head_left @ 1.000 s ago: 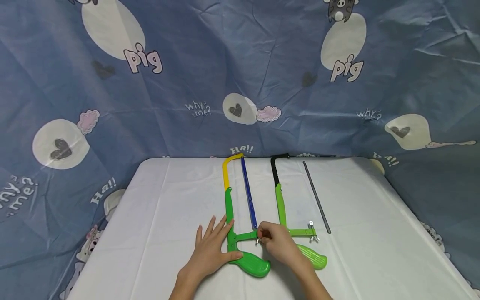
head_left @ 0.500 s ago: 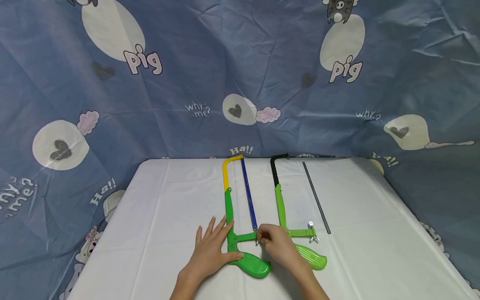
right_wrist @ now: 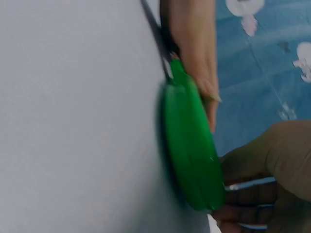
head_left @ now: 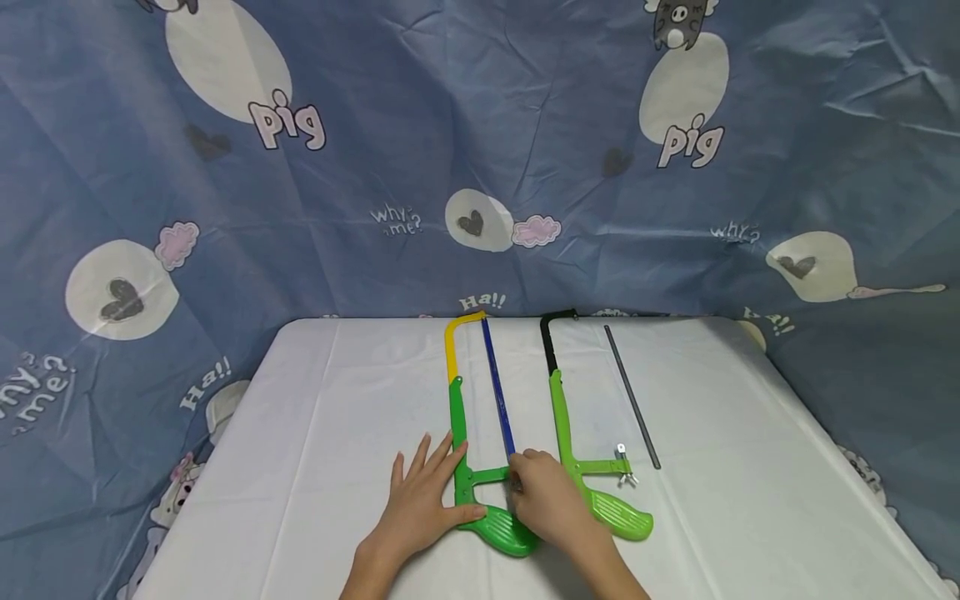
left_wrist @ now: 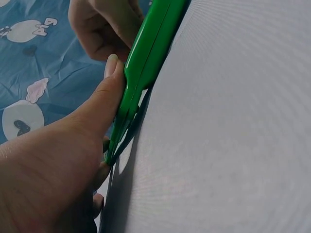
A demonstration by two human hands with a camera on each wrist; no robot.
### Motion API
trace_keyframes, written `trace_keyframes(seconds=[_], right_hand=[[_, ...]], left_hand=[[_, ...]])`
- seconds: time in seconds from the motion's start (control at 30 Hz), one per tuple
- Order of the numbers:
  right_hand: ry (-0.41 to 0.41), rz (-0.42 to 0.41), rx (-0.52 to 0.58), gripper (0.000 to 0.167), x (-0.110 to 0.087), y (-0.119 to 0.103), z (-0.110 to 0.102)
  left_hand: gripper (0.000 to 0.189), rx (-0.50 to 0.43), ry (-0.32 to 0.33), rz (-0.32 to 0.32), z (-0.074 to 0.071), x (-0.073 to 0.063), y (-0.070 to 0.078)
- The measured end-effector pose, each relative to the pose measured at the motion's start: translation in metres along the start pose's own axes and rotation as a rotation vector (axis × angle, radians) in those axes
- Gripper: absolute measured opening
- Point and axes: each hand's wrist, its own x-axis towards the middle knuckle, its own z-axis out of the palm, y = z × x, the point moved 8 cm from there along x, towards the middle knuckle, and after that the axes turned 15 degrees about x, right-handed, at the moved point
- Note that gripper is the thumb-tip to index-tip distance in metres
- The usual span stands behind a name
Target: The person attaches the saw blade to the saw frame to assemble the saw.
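A hacksaw (head_left: 459, 408) with a yellow front, green frame and green handle lies on the white table. Its blue blade (head_left: 497, 387) runs from the yellow tip down to the short green arm. My left hand (head_left: 422, 500) presses the frame flat with fingers spread, thumb on the handle (left_wrist: 151, 43). My right hand (head_left: 551, 496) is at the end of the short arm, fingers curled and pinching the wing nut there; the fingers mostly hide it in the head view. In the right wrist view, a small shiny bit of metal (right_wrist: 234, 187) shows beside the fingers.
Just right of my right hand lies a second hacksaw (head_left: 561, 417), black and light green, with its wing nut (head_left: 627, 479) showing. A loose grey blade (head_left: 632, 396) lies beyond it. A blue printed cloth (head_left: 480, 150) hangs behind the table (head_left: 360, 375).
My right hand has shifted slightly left and turned over the arm's end, now covering the wing nut that showed earlier. My left hand stays in place on the frame.
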Motion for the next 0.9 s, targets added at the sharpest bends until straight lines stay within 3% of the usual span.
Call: trace_keyframes(seconds=[0.17, 0.3, 0.6, 0.9], right_hand=[[0.077, -0.061, -0.173, 0.009, -0.001, -0.011, 0.002], [0.125, -0.051, -0.191, 0.010, -0.001, -0.011, 0.002], [0.078, 0.102, 0.112, 0.026, 0.002, 0.007, 0.001], [0.046, 0.223, 0.273, 0.023, 0.001, 0.024, -0.003]], left_hand=[[0.100, -0.004, -0.007, -0.012, 0.002, 0.000, -0.001], [0.100, 0.000, 0.000, -0.007, 0.003, 0.001, -0.001], [0.100, 0.001, -0.009, 0.000, 0.003, 0.000, -0.001], [0.098, 0.007, 0.013, 0.012, 0.002, 0.001, 0.000]])
